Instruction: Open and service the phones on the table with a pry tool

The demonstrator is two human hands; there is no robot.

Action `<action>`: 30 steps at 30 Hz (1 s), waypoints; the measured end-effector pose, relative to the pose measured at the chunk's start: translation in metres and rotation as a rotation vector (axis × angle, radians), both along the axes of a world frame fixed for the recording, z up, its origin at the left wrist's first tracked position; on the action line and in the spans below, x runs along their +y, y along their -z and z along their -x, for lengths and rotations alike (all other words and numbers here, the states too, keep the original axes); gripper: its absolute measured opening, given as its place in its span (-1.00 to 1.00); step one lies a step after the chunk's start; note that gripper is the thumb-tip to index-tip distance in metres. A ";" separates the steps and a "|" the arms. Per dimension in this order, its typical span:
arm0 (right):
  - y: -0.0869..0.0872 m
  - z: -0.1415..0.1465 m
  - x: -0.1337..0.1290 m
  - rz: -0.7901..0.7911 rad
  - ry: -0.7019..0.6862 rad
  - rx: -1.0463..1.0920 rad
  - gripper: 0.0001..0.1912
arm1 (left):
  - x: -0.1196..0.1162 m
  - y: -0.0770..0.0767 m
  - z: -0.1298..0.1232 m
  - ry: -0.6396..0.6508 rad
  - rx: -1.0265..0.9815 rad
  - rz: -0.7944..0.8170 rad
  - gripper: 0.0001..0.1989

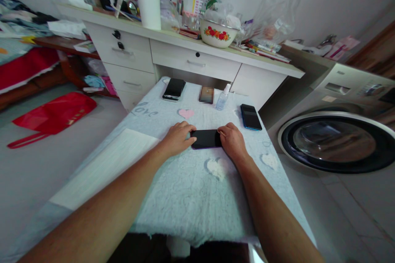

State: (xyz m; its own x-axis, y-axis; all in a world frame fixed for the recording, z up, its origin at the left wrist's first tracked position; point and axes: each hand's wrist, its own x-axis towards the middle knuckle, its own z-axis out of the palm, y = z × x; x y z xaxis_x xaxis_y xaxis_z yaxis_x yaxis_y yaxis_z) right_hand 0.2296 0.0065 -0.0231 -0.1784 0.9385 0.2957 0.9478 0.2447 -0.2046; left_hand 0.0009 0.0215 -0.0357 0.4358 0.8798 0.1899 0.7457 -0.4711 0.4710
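Observation:
A black phone (206, 139) lies sideways in the middle of the cloth-covered table (191, 197), its dark screen up. At its left end my left hand (179, 137) grips the edge between thumb and fingers. My right hand (231, 137) has its fingers closed on the right end. Behind stand a clear spray bottle (222, 98) and a small brown item (206, 95), partly blurred. Another phone (251, 117) with a blue edge lies to the right, and stacked phones (174, 89) lie at the back left.
A white sheet (108, 168) lies along the table's left side. Behind the table is a white desk (185, 45) with a paper roll (148, 6) and a flowered bowl (218, 33). A washing machine (339, 111) stands at the right, and a red bag (58, 113) lies on the floor.

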 end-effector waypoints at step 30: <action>-0.003 0.014 -0.006 0.012 -0.095 -0.005 -0.74 | 0.000 -0.003 -0.001 -0.010 -0.012 0.015 -0.70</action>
State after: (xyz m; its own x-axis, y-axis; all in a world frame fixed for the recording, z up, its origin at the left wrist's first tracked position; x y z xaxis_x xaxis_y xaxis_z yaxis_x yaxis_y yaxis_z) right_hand 0.2156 0.0010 -0.0201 -0.2678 0.9209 0.2832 0.9216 0.3306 -0.2036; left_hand 0.0016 0.0212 -0.0330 0.4244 0.8870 0.1819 0.7447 -0.4562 0.4871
